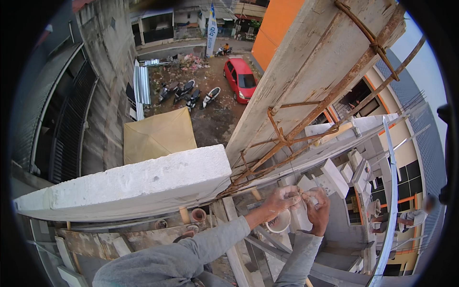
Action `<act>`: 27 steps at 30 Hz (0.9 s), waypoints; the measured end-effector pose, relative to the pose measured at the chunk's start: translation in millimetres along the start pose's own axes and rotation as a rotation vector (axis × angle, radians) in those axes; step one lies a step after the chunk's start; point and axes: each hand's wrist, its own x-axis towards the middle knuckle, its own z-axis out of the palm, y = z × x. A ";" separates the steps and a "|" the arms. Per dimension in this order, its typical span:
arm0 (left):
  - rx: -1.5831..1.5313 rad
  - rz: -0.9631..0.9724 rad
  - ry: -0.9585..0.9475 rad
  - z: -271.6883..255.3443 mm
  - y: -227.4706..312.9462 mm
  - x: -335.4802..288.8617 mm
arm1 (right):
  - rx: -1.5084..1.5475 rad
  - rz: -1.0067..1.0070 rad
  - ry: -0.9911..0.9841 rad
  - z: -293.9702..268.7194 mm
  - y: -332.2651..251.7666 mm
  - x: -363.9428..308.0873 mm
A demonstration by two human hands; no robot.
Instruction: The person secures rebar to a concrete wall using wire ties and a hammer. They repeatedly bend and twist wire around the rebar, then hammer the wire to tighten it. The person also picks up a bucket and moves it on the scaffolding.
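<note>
My left hand (pixel 278 202) and my right hand (pixel 317 210) meet in front of me at lower centre, both in grey sleeves, with fingertips pinched close together. What they pinch is too small to make out; a thin line seems to run up from there toward rusty rebar (pixel 287 139). That rebar, tied with bent cross pieces, slants along a tall pale board (pixel 287 81) just beyond my hands. Beneath my left hand is a whitish bucket (pixel 278 222). A pale block (pixel 300 215) shows below and between the hands.
A white block wall (pixel 143 179) runs left from the board's foot, with a deep drop beyond it to a yard holding a red car (pixel 240 79), several motorbikes and a tan canopy (pixel 160 134). Loose blocks (pixel 334 177), a long metal strip (pixel 393 191) and another person (pixel 413 217) are at right.
</note>
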 end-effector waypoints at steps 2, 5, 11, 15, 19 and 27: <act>-0.005 0.021 0.120 9.4 -2.1 1.5 | -0.027 0.002 -0.026 -1.9 -2.2 3.0; 0.062 0.070 0.228 20.3 -7.5 3.1 | 0.000 0.004 -0.095 -4.7 -1.2 0.6; 0.618 0.402 0.305 3.6 -6.7 -8.2 | 0.101 0.130 -0.132 -0.1 9.2 1.6; 1.157 0.592 0.278 -20.4 10.1 -13.2 | 0.088 0.194 -0.235 3.6 12.6 17.1; 1.441 0.615 0.150 -31.3 26.5 -8.2 | -0.111 0.035 -0.270 2.6 7.0 39.3; 1.398 0.398 0.260 -2.1 27.4 -11.0 | -0.575 0.055 0.045 28.9 -45.7 8.7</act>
